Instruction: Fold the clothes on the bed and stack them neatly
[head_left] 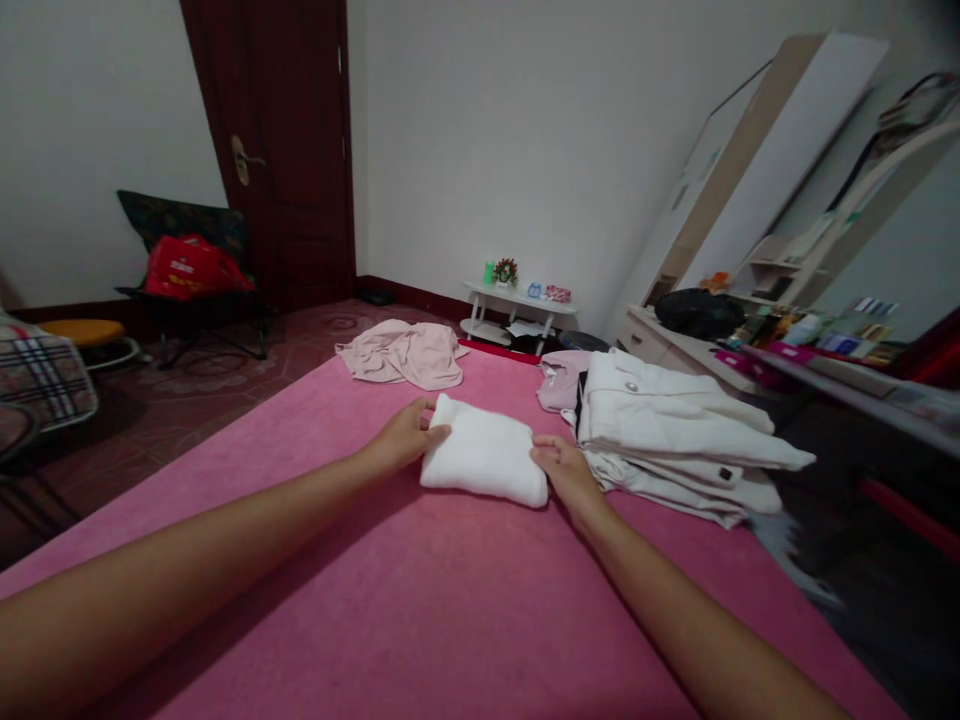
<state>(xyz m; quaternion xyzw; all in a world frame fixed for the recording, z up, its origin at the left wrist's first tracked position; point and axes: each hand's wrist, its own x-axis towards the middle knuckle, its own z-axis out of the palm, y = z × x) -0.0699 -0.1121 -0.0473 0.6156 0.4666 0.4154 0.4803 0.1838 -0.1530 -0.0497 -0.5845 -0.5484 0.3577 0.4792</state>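
A white cloth (486,450), folded into a thick, compact rectangle, is between my hands above the pink bed cover (420,610). My left hand (409,433) grips its left end, thumb on top. On the opposite end, my right hand (566,470) pinches the edge, with the thumb and fingers closed on it. Whether the cloth rests on the cover or is slightly raised, I cannot tell. Just right of my right hand lies a stack of folded white trousers (667,410). A crumpled pale pink garment (405,353) lies near the far edge of the bed.
Beside the stack is a folded pinkish garment (559,380). Beyond the bed stands a small white shelf table (517,297) with a flower pot. A folding chair (187,215) holds a red bag (196,268) near the door. At right is a dressing table (652,340) with bottles.
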